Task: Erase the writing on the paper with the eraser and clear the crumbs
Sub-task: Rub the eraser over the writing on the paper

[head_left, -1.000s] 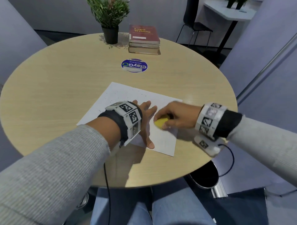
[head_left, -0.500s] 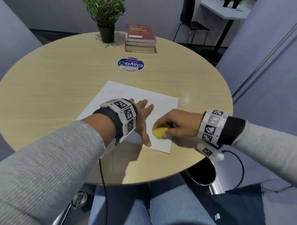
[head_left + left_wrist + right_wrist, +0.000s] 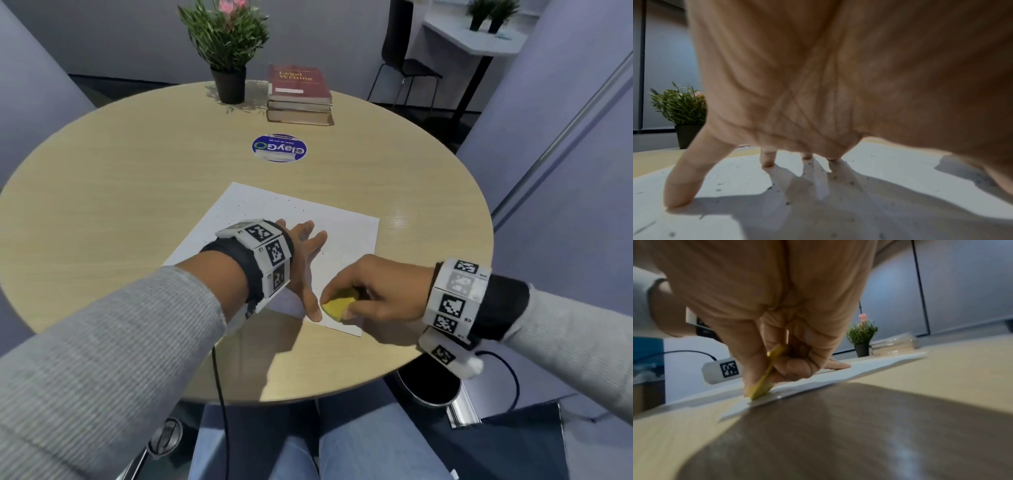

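Note:
A white sheet of paper (image 3: 335,236) lies on the round wooden table (image 3: 137,192), dotted with dark eraser crumbs (image 3: 852,183). My left hand (image 3: 305,260) lies spread flat on the paper (image 3: 735,178), fingertips (image 3: 677,199) pressing it down. My right hand (image 3: 373,294) pinches a yellow eraser (image 3: 337,306) between thumb and fingers, its lower edge on the paper near the front right corner, just right of the left thumb. In the right wrist view the eraser (image 3: 761,389) touches the paper (image 3: 838,376) close to its near edge. No writing is legible.
At the far side of the table stand a potted plant (image 3: 227,51) and a stack of books (image 3: 299,94). A round blue sticker (image 3: 279,148) lies behind the paper. A black bin (image 3: 428,383) sits on the floor under the table's right edge.
My right hand has drawn the eraser toward me along the paper, from beside the left fingers to the front right corner. The left hand stays pressed on the sheet.

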`<state>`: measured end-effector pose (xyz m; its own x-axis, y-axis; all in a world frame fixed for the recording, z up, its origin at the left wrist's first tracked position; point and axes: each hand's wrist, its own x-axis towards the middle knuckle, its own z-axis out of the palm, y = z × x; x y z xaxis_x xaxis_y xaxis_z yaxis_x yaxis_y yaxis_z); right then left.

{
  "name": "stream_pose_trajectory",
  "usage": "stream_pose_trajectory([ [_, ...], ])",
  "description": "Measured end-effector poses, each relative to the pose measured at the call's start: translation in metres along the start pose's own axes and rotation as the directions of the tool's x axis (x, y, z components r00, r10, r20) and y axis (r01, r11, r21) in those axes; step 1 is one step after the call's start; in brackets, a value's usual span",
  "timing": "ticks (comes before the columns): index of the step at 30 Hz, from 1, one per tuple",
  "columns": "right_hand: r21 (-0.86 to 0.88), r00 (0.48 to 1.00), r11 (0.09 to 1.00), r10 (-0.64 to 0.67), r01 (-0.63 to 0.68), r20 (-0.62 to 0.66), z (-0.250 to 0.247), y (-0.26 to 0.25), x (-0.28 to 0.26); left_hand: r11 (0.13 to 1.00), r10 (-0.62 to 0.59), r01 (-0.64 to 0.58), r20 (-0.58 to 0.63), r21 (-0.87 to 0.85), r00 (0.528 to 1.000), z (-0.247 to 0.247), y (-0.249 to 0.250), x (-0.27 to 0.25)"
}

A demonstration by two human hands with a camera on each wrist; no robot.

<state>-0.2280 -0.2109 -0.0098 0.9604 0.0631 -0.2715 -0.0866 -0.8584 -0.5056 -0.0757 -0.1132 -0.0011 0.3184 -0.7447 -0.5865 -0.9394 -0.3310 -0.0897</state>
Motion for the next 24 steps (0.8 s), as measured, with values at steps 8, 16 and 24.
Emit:
stream_pose_trajectory([
  [8, -0.247, 0.976, 0.951, 0.149, -0.185, -0.156, -0.037, 0.041, 0.011, 1.0, 0.002, -0.001, -0.021, 0.03, 1.0, -0.005, 0.003, -0.003],
  [16, -0.278, 0.98, 0.951, 0.091, -0.138, -0.175, -0.03, 0.033, 0.008, 0.998, 0.067, -0.067, 0.038, -0.003, 0.997, -0.008, 0.017, 0.005],
  [24, -0.26, 0.986, 0.963, 0.03, -0.072, -0.162, -0.019, 0.024, -0.005, 0.997, 0.07, -0.069, -0.018, 0.023, 0.997, 0.006, 0.016, 0.015],
])
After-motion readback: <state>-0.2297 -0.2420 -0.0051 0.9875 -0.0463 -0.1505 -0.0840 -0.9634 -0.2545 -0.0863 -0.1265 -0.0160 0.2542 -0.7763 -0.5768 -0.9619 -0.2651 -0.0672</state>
